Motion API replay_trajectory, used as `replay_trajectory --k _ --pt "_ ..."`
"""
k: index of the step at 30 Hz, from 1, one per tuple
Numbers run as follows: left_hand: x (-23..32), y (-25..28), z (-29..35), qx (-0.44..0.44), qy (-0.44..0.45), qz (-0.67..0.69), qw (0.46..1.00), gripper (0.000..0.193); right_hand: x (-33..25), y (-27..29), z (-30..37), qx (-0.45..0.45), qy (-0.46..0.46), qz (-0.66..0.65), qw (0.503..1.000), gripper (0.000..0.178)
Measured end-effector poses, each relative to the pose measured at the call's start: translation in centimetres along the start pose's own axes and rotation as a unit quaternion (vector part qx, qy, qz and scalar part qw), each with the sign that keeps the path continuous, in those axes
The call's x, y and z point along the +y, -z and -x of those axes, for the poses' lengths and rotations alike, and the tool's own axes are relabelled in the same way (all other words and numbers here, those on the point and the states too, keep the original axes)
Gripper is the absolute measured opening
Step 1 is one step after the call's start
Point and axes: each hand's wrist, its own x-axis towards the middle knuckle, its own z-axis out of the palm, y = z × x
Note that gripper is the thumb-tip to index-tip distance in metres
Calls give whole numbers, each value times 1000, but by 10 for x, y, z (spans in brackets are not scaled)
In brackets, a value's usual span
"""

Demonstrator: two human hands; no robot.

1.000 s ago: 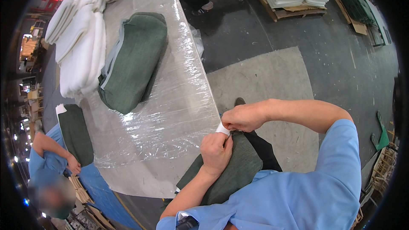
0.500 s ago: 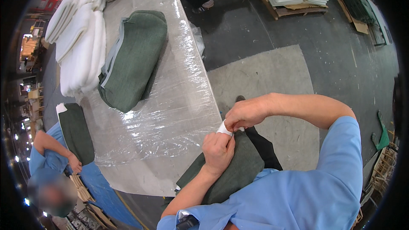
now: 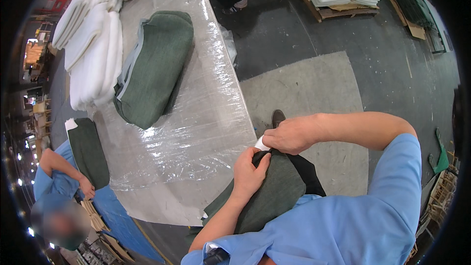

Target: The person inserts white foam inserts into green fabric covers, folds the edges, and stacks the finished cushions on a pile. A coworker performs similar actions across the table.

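Note:
A dark green fabric cushion cover (image 3: 279, 184) rests against my body at the table's near right corner. A bit of white padding (image 3: 260, 143) shows at its far end, between my hands. My left hand (image 3: 248, 172) pinches the cover's edge, thumb and fingers bent round a dark fold. Right beside it, my right hand (image 3: 290, 135) is closed at the cover's far corner, next to the padding. Its fingertips are partly hidden, and what exactly they grip is hard to make out.
On the plastic-wrapped table (image 3: 196, 122) lie a filled green cushion (image 3: 159, 68) and a stack of white padding (image 3: 93, 56). At left, a co-worker's hand (image 3: 87, 187) holds another green cushion (image 3: 89, 154). A pallet (image 3: 343, 13) with white pads stands at the far right.
My right hand has shifted slightly right and turned at the cover's corner. My left fingers have moved from a closed grip to a pinch, exposing a dark fold. The co-worker has hardly moved.

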Motion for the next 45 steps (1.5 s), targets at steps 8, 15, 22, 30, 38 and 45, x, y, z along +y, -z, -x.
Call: replay_trajectory --k 8,15,22,30,38,45 --pt "-11 -6 3 44 -95 -7 995 17 -1 -15 5 57 -20 42 997 17" --pt "-11 -8 8 61 -113 -10 992 14 14 -19 2 75 -66 -189 977 13" --pt "-10 -10 12 52 -130 -23 990 11 23 -14 -4 62 20 -182 981 11" --pt "-15 -14 10 47 -86 25 995 13 5 -1 -5 21 34 50 998 13" --pt "-35 -11 -5 -9 4 86 996 19 37 -42 -5 28 -120 -460 879 14" --pt "-38 -3 -27 -60 -26 44 997 18 45 -59 -5 52 -143 -561 814 14"
